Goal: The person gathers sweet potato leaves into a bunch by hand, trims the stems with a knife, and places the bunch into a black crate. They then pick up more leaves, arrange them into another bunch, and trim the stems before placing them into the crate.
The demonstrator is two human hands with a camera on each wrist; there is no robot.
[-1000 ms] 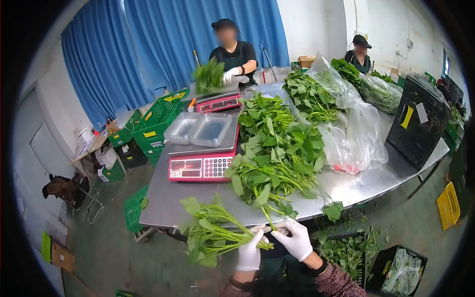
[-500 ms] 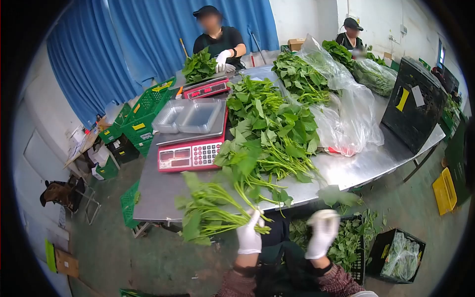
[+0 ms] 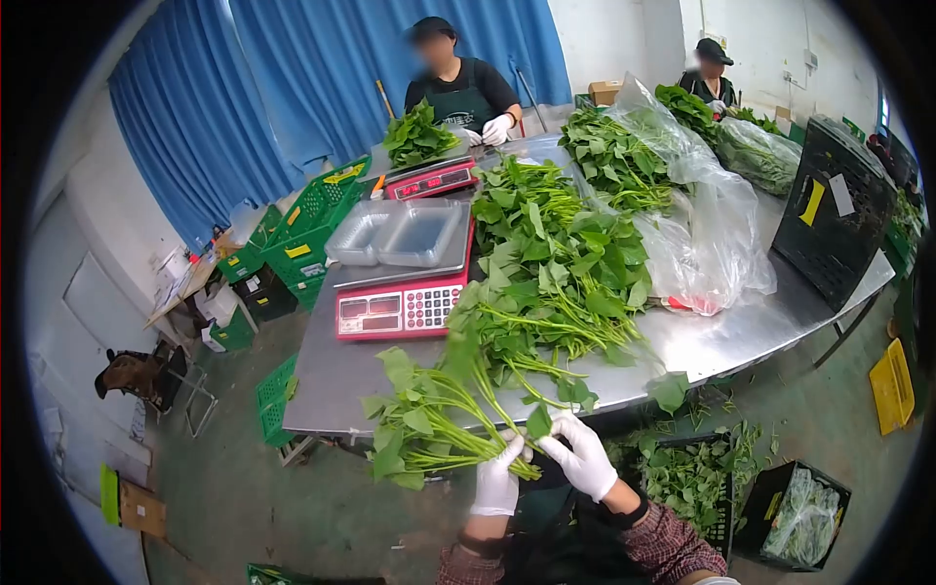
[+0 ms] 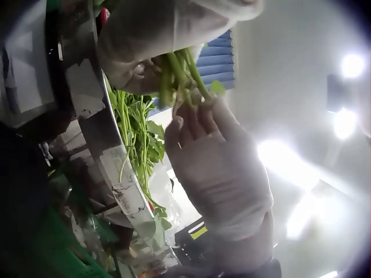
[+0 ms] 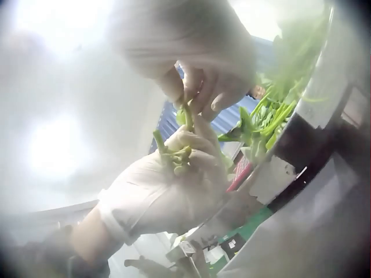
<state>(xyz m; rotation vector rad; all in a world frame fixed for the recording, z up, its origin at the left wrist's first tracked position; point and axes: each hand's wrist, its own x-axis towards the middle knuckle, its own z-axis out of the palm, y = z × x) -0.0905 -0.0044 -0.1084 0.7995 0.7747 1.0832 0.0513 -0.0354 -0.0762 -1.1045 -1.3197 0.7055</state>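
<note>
My gloved left hand grips a bunch of leafy greens by the lower stems, leaves fanned out leftward in front of the table edge. The cut stem ends poke out of that fist in the right wrist view. Close beside it, my gloved right hand pinches a green stem between thumb and fingers. A single leaf stands up by the right fingertips in the head view. Beyond both hands, a large heap of the same greens covers the middle of the metal table.
A red scale bearing clear plastic trays is left of the heap. To the right lie a clear plastic bag and an upright black crate. Below the table edge sits a crate of loose leaves. Another person stands opposite.
My right hand left the left hand, dropped rightward over the crate of leaves, then came back to the stems. The left hand kept its bunch. The person opposite set greens on the far scale.
</note>
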